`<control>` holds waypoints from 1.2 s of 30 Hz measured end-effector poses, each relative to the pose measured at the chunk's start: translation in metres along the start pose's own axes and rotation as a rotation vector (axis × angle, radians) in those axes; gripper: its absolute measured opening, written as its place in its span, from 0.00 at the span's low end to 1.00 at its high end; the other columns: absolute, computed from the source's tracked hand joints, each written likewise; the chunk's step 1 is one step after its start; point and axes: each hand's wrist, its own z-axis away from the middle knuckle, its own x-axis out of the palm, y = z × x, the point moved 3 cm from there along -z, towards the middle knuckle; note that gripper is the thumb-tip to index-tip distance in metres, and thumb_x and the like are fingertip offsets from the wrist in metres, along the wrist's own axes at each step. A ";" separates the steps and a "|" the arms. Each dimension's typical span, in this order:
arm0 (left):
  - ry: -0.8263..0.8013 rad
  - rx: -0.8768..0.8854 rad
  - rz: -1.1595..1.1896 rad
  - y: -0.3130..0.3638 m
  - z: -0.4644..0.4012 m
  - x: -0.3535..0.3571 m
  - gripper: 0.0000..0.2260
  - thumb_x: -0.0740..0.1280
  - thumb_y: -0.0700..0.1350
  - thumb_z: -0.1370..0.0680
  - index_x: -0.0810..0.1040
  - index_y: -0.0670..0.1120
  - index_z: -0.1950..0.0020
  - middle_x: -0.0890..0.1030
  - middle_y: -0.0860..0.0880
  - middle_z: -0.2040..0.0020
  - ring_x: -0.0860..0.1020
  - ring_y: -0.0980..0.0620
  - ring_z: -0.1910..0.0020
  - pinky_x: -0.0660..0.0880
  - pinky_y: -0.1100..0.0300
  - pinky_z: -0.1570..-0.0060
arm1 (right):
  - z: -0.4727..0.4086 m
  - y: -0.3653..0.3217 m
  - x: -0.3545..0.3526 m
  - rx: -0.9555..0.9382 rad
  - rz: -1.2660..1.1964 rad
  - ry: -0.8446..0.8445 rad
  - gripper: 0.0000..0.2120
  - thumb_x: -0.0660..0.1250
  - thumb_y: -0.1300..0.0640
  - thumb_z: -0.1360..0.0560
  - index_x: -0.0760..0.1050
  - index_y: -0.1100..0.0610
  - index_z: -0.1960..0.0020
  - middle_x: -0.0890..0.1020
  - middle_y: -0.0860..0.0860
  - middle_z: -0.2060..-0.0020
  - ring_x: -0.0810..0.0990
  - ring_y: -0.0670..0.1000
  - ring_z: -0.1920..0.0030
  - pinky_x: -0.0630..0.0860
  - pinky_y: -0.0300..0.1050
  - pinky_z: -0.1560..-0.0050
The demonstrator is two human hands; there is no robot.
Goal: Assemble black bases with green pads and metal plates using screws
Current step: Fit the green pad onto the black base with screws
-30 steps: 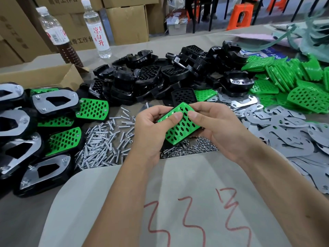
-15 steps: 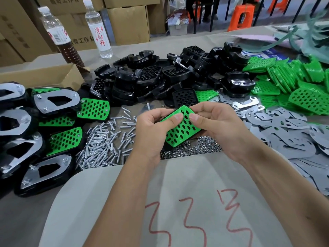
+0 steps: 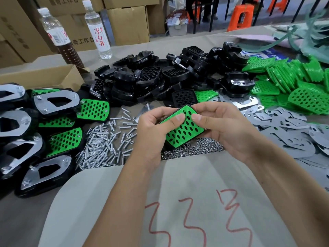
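Observation:
My left hand (image 3: 151, 129) and my right hand (image 3: 222, 125) hold one perforated green pad (image 3: 185, 130) between them above the table, both thumbs pressing on its top face. A thin black edge shows along the pad's upper left side, so a black base seems to sit under it. Loose black bases (image 3: 160, 81) are heaped behind the hands. Green pads (image 3: 299, 84) pile up at the right. Metal plates (image 3: 288, 132) spread out on the right. Screws (image 3: 105, 141) lie left of the hands and nuts (image 3: 195, 150) just below them.
Finished assemblies (image 3: 53, 104) are stacked at the left. An open cardboard box (image 3: 44, 77) and two bottles (image 3: 98, 29) stand behind them. A grey sheet with red writing (image 3: 187, 202) covers the near table. Cartons and orange stools stand beyond the table.
The pad stays between both hands in nearly the same spot. The thumbs have shifted slightly on its face.

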 end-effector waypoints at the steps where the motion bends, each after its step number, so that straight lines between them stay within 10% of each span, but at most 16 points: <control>1: -0.001 0.004 0.001 0.000 0.000 0.000 0.03 0.76 0.43 0.29 0.88 0.48 0.56 0.86 0.44 0.58 0.85 0.47 0.61 0.82 0.54 0.62 | 0.000 -0.001 -0.001 0.003 0.006 -0.013 0.13 0.71 0.53 0.23 0.85 0.58 0.42 0.85 0.65 0.50 0.85 0.63 0.51 0.83 0.58 0.55; 12: -0.012 -0.031 0.024 0.000 0.000 -0.002 0.04 0.77 0.41 0.31 0.87 0.45 0.57 0.86 0.41 0.59 0.86 0.46 0.63 0.82 0.56 0.65 | -0.002 0.003 -0.001 0.072 -0.112 0.009 0.17 0.62 0.57 0.18 0.81 0.69 0.41 0.85 0.63 0.51 0.84 0.57 0.53 0.82 0.50 0.55; 19: 0.083 0.060 -0.166 -0.005 -0.005 -0.003 0.09 0.78 0.45 0.31 0.86 0.44 0.54 0.87 0.43 0.57 0.85 0.47 0.58 0.82 0.52 0.56 | -0.002 0.004 0.003 0.008 0.037 0.094 0.18 0.66 0.53 0.19 0.82 0.69 0.44 0.82 0.72 0.50 0.81 0.66 0.53 0.78 0.65 0.53; 24: 0.022 0.048 -0.182 -0.004 -0.005 -0.007 0.12 0.78 0.44 0.31 0.87 0.46 0.49 0.88 0.45 0.52 0.86 0.46 0.51 0.83 0.50 0.47 | -0.003 0.005 -0.001 -0.059 0.123 0.088 0.11 0.74 0.55 0.27 0.86 0.59 0.47 0.88 0.59 0.55 0.87 0.54 0.54 0.82 0.43 0.53; 29: -0.033 -0.046 -0.110 -0.002 -0.006 -0.011 0.14 0.78 0.43 0.32 0.87 0.45 0.47 0.88 0.43 0.49 0.85 0.45 0.50 0.82 0.44 0.44 | -0.004 0.004 -0.003 -0.114 0.167 0.072 0.06 0.74 0.58 0.25 0.87 0.56 0.49 0.88 0.58 0.55 0.87 0.55 0.53 0.84 0.46 0.52; 36: -0.055 -0.058 -0.057 0.000 -0.003 -0.010 0.16 0.81 0.40 0.34 0.86 0.41 0.48 0.88 0.41 0.54 0.86 0.46 0.56 0.84 0.54 0.57 | -0.004 0.004 -0.002 -0.099 0.125 0.049 0.07 0.73 0.57 0.24 0.86 0.58 0.48 0.88 0.59 0.54 0.86 0.55 0.54 0.84 0.47 0.55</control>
